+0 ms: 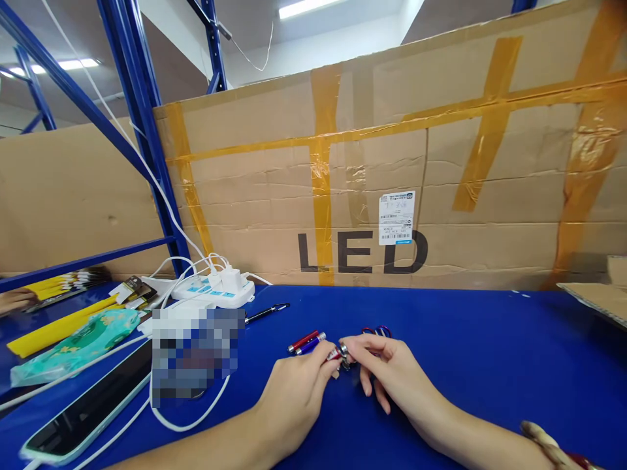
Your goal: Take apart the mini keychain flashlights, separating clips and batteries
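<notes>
My left hand [298, 391] pinches a small red tube with a silver end [335, 354], which looks like a penlight or laser pointer. Thumb and forefinger of my right hand [386, 365] close on the silver metal end piece [343, 351] of that tube, while the other fingers hang loose. A small dark metal bit shows beneath this end, too small to make out. Just beyond my left hand lie a red tube [304, 341] and a blue tube [310, 343], side by side. Behind my right hand, a red carabiner [368, 331] and a blue carabiner [385, 331] are partly hidden.
Left on the blue table [470, 346] are a phone [93, 405], white cables, a power strip [230, 294], a black pen [267, 313] and a teal packet [81, 346]. Another person's hand [17, 300] shows far left. A large cardboard box [264, 202] stands behind.
</notes>
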A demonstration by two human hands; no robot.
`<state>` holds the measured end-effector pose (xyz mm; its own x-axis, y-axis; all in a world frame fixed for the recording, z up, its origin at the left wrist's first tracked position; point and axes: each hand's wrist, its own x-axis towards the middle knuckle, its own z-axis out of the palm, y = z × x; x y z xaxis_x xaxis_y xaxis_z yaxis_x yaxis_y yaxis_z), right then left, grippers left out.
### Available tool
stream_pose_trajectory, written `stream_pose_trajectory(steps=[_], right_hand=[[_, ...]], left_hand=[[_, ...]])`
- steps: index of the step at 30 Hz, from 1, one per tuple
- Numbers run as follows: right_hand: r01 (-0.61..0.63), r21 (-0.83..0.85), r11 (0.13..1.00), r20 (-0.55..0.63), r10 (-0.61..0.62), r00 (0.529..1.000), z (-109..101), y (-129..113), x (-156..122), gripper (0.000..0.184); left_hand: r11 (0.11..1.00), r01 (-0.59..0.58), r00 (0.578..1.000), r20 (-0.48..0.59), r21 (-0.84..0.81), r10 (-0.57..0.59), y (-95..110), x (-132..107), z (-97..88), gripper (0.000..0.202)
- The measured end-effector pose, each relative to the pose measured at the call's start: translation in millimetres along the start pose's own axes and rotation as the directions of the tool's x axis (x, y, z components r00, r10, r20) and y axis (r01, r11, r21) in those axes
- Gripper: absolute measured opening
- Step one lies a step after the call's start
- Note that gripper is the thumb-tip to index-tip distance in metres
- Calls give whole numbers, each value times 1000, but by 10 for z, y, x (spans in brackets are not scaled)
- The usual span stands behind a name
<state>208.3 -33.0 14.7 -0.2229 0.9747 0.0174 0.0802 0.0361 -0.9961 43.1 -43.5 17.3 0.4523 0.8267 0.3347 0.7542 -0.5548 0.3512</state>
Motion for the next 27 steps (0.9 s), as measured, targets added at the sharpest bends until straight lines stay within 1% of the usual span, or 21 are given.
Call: stream_pose_trajectory(steps=[2,4,5,7,8,9,10,11,14,17,21,23,25,27], right_hand=[[66,-84,994,-49,-70,996,-47,28,34,49],[174,-219,960,-61,-191,980,-108,43,65,41],[246,-299,922,-40,-270,962,-140,46,79,36],[384,-454,804,39,-413,910,-198,45,98,25],[423,-516,745,74,-454,888,-221,44,106,22],[436,-564,701,93,-471,877,-239,43,112,20],[432,-597,676,100,-472,876,-253,44,118,20],[421,-612,669,95,-467,879,-263,46,124,20],[384,-602,700,60,-440,896,-275,55,136,20],[370,-586,721,59,-417,907,-274,56,135,20],[387,-615,687,113,-410,905,-262,44,115,20],[392,-632,668,121,-415,902,-256,35,102,20],[381,-646,661,95,-425,900,-252,28,92,21],[345,-667,660,41,-431,902,-253,27,88,22]], left_hand=[[995,96,994,-52,-41,-98,-9,25,-75,20],[980,187,974,-114,-71,-195,-31,58,-148,19],[974,210,965,-142,-86,-220,-46,76,-176,19],[971,206,959,-173,-120,-225,-83,110,-205,19],[972,188,962,-175,-138,-211,-102,124,-205,18],[975,158,968,-173,-155,-185,-117,136,-196,17],[979,117,975,-166,-165,-144,-129,144,-182,17],[983,71,983,-157,-166,-98,-137,148,-165,17],[989,-16,993,-116,-145,-1,-134,144,-115,18],[992,-27,996,-84,-120,17,-112,129,-89,18],[991,-65,995,-77,-120,56,-102,119,-79,21],[989,-90,994,-77,-115,81,-118,122,-78,22],[989,-109,991,-92,-102,99,-151,132,-79,25],[990,-113,984,-147,-86,99,-201,148,-85,29]])
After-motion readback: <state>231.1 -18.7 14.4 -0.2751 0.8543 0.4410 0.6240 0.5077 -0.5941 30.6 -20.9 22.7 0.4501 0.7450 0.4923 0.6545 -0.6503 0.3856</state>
